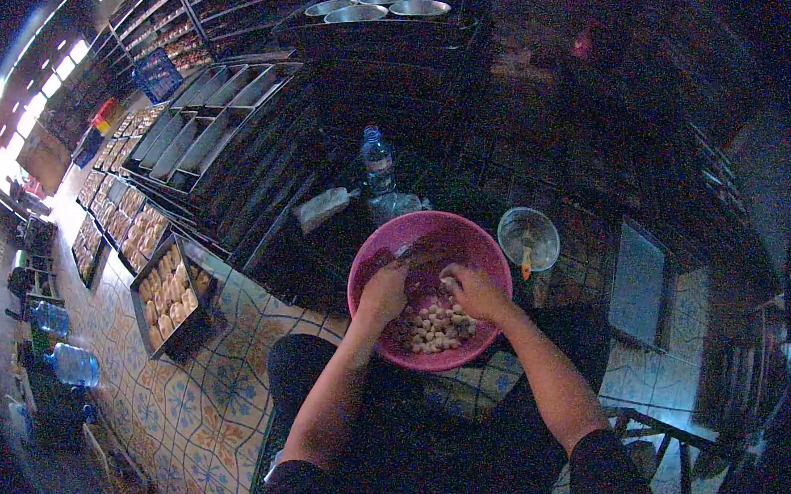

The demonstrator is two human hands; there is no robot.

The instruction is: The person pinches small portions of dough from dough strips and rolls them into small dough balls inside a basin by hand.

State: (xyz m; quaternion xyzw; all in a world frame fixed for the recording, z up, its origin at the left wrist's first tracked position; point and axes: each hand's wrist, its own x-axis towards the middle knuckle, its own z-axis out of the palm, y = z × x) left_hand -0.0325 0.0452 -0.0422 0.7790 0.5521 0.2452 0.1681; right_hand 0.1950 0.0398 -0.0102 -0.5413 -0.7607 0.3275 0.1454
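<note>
A pink basin (493,261) sits in front of me, between my knees. Small pale round lumps (440,330), perhaps bits of dough, are heaped in its near part. Over the left side of the basin is my left hand (384,289); its fingers point inward and are too dark to make out. My right hand (475,291) reaches in from the right, its fingers closed on a small pale lump (450,282). At the far wall inside the basin something dark and shiny shows, blurred.
A metal bowl (544,232) with an orange-handled brush (526,261) stands right of the basin. Beyond the basin are a plastic bottle (376,161) and a pale wrapped block (322,209). Trays of buns (169,296) lie on the tiled floor (219,372) at left.
</note>
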